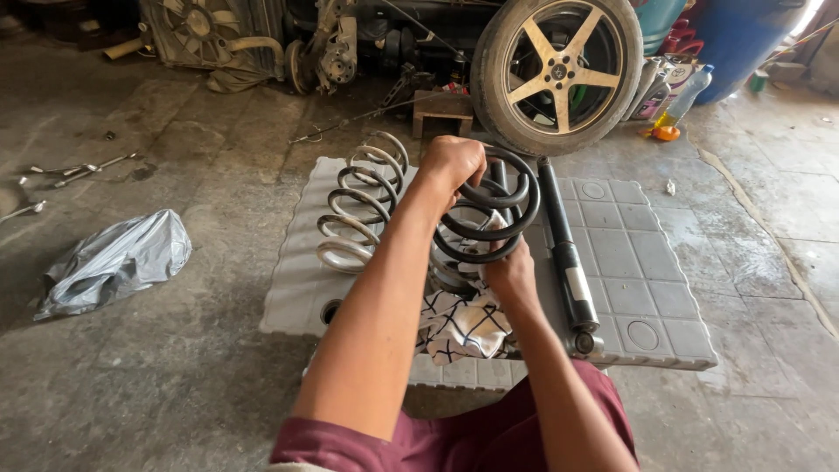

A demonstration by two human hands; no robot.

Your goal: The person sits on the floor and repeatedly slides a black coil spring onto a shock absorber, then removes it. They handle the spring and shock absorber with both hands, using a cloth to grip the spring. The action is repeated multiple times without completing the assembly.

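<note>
Black coil spring (489,214) held upright over grey plastic panel (629,262), gripped at top by clenched left hand (450,162). Right hand (511,271) lower, pressing checked cloth (463,323) against bottom coils. Silver coil spring (358,205) just left; black shock absorber (564,249) lying right; alloy wheel (559,70) behind.

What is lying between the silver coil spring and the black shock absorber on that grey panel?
The black coil spring, gripped by both hands, left hand on top and right hand below with a patterned cloth. The head view shows this.
</note>
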